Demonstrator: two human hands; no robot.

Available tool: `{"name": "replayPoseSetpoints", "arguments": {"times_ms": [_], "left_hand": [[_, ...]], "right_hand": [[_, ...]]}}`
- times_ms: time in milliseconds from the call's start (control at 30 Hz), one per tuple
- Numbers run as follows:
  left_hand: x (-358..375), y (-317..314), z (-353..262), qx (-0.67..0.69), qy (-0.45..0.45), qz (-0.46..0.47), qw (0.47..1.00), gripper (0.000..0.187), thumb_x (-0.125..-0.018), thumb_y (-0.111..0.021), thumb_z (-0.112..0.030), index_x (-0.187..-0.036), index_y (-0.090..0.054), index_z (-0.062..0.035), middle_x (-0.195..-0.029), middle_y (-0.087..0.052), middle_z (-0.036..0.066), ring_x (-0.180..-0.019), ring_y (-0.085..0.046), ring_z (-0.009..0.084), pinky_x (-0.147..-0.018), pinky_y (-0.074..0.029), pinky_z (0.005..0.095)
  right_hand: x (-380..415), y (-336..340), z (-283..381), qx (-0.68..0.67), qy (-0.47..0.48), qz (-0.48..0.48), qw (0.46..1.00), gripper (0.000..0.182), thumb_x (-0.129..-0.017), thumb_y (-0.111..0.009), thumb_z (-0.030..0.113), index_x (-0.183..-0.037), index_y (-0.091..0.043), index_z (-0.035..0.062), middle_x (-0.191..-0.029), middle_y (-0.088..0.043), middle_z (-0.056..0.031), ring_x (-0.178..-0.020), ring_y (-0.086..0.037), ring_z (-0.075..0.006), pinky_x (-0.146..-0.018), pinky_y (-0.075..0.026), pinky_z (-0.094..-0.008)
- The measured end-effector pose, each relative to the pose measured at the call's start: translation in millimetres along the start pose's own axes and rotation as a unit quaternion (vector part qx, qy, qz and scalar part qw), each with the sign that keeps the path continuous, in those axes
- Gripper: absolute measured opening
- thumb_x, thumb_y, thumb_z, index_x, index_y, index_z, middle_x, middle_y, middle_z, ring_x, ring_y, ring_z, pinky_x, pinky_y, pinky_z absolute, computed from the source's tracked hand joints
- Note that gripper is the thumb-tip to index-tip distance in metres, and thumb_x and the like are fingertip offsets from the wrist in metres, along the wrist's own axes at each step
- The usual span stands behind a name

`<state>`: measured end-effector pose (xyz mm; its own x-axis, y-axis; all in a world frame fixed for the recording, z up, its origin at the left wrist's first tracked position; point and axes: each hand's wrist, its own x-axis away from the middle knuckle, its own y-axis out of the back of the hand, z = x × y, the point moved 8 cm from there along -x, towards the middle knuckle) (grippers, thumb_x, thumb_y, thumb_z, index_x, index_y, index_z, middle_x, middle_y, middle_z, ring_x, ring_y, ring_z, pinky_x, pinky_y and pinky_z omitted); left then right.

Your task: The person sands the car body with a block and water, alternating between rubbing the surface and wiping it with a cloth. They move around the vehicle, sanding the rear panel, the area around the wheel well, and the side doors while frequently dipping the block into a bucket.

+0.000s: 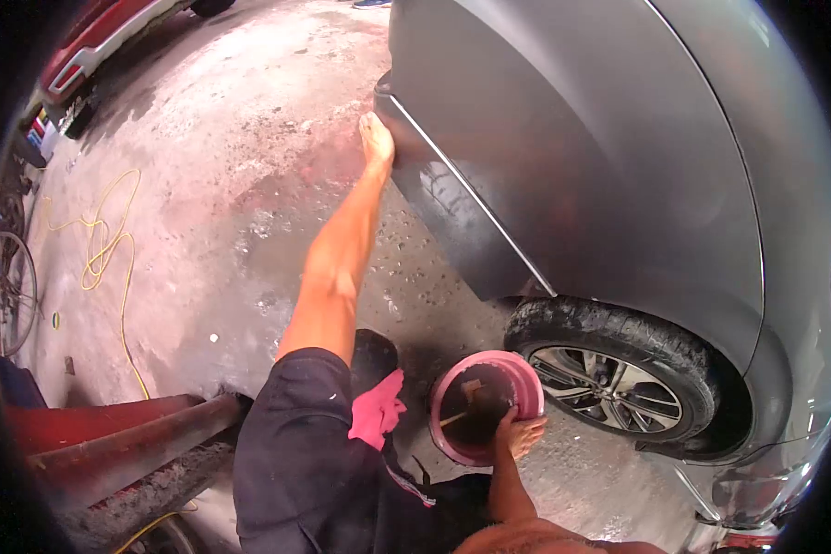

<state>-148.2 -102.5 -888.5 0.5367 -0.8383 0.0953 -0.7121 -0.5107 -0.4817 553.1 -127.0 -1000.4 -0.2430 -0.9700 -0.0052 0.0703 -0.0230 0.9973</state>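
A pink bucket (441, 427) of dark liquid stands on the floor beside the car wheel (609, 383). My right hand (521, 436) grips its lower right rim. A light, narrow object and a brownish piece show inside the bucket. My left hand (377, 140), at the end of an outstretched arm, touches the edge of the grey car panel (563, 148) near the upper end of a silver trim strip (471, 192); its fingers are too small to make out. A pink cloth (377, 408) lies against dark clothing, left of the bucket.
Red and dark metal bars (138, 448) lie at the lower left. A yellow cable (125, 268) loops over the wet, stained floor (222, 203). Farther off are a bicycle wheel (11, 294) at the left edge and a red vehicle (102, 42) at the upper left.
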Motion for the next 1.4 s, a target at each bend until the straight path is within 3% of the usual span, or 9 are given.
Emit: {"name": "replayPoseSetpoints", "arguments": {"times_ms": [67, 233, 367, 433, 533, 667, 833, 1333, 1400], "left_hand": [[62.9, -55.9, 3.4, -0.213, -0.269, -0.435, 0.833, 0.072, -0.104, -0.024, -0.046, -0.149, -0.016, 0.009, -0.158, -0.013, 0.026, -0.148, -0.011, 0.0346, -0.121, -0.01, 0.0436], [185.8, -262.9, 155.8, -0.283, -0.307, -0.386, 0.823, 0.072, -0.102, -0.021, -0.039, -0.148, -0.002, 0.0142, -0.157, -0.002, 0.032, -0.147, -0.001, 0.0435, -0.119, 0.0, 0.0507], [100.7, -117.8, 36.6, -0.367, -0.333, -0.399, 0.772, 0.056, -0.105, -0.016, -0.021, -0.15, -0.006, 0.0097, -0.158, 0.0, 0.029, -0.148, -0.004, 0.0382, -0.121, -0.004, 0.0459], [-0.8, 5.3, -13.4, -0.082, -0.171, -0.035, 0.981, 0.075, -0.103, -0.022, -0.051, -0.15, -0.015, 0.0066, -0.159, -0.011, 0.023, -0.148, -0.012, 0.0327, -0.121, -0.012, 0.0399], [58.5, -67.3, 0.4, -0.198, -0.243, -0.401, 0.861, 0.07, -0.104, -0.022, -0.044, -0.15, -0.011, 0.008, -0.159, -0.005, 0.025, -0.149, -0.004, 0.0325, -0.122, -0.006, 0.0434], [179.2, -261.7, 97.9, -0.302, -0.432, -0.32, 0.787, 0.074, -0.099, -0.032, -0.031, -0.147, -0.001, 0.0158, -0.155, 0.001, 0.035, -0.146, 0.001, 0.048, -0.119, 0.0, 0.0533], [75.5, -98.3, -70.3, -0.216, -0.354, -0.325, 0.85, 0.07, -0.104, -0.026, -0.042, -0.15, -0.009, 0.0097, -0.158, -0.008, 0.027, -0.149, -0.008, 0.0342, -0.121, -0.009, 0.0382], [38.0, -41.6, -30.3, -0.171, -0.31, -0.369, 0.86, 0.063, -0.106, -0.023, -0.038, -0.15, -0.016, 0.006, -0.158, -0.018, 0.023, -0.148, -0.017, 0.0284, -0.121, -0.013, 0.035], [78.8, -81.6, 38.0, 0.028, -0.483, -0.365, 0.795, 0.054, -0.105, -0.029, -0.021, -0.15, -0.018, 0.0071, -0.156, -0.019, 0.026, -0.146, -0.02, 0.0319, -0.121, -0.016, 0.0383]], "right_hand": [[-1.1, -0.7, -7.5, 0.0, 0.019, -0.047, 0.999, 0.085, -0.084, -0.063, 0.05, -0.143, -0.027, 0.0005, -0.126, -0.046, -0.0221, -0.119, -0.049, -0.0401, -0.093, -0.047, -0.0523], [-5.2, 0.0, -9.7, 0.005, 0.002, -0.032, 0.999, 0.081, -0.083, -0.065, 0.046, -0.14, -0.03, 0.0021, -0.124, -0.047, -0.0224, -0.116, -0.05, -0.0404, -0.093, -0.047, -0.0524], [2.5, 8.3, -1.6, 0.013, 0.01, -0.024, 1.0, 0.082, -0.086, -0.06, 0.051, -0.143, -0.029, 0.0001, -0.126, -0.048, -0.0221, -0.117, -0.051, -0.04, -0.092, -0.047, -0.0535], [0.3, 9.4, -2.5, 0.022, -0.005, -0.003, 1.0, 0.082, -0.087, -0.06, 0.051, -0.143, -0.029, 0.0001, -0.127, -0.048, -0.0214, -0.117, -0.051, -0.0396, -0.092, -0.047, -0.053], [0.3, 8.7, -4.1, -0.014, -0.007, -0.009, 1.0, 0.082, -0.085, -0.061, 0.051, -0.143, -0.03, 0.002, -0.123, -0.048, -0.0221, -0.119, -0.048, -0.0388, -0.092, -0.048, -0.0522], [-4.0, -4.5, -4.6, -0.002, 0.017, -0.036, 0.999, 0.082, -0.086, -0.06, 0.053, -0.141, -0.032, -0.0003, -0.127, -0.048, -0.0215, -0.117, -0.051, -0.0388, -0.09, -0.047, -0.0536], [0.0, 5.7, -5.8, 0.002, -0.003, -0.014, 1.0, 0.084, -0.086, -0.057, 0.055, -0.142, -0.03, -0.0016, -0.12, -0.048, -0.0224, -0.117, -0.049, -0.039, -0.091, -0.049, -0.0493], [1.6, 4.7, -6.6, 0.007, 0.014, -0.094, 0.995, 0.08, -0.088, -0.056, 0.056, -0.138, -0.039, -0.0038, -0.126, -0.052, -0.0217, -0.116, -0.054, -0.0402, -0.091, -0.048, -0.049], [-8.2, 13.6, 11.4, -0.018, 0.054, 0.136, 0.989, 0.075, -0.087, -0.058, 0.055, -0.131, -0.045, -0.0045, -0.122, -0.056, -0.0217, -0.109, -0.058, -0.04, -0.084, -0.05, -0.0485]]}}
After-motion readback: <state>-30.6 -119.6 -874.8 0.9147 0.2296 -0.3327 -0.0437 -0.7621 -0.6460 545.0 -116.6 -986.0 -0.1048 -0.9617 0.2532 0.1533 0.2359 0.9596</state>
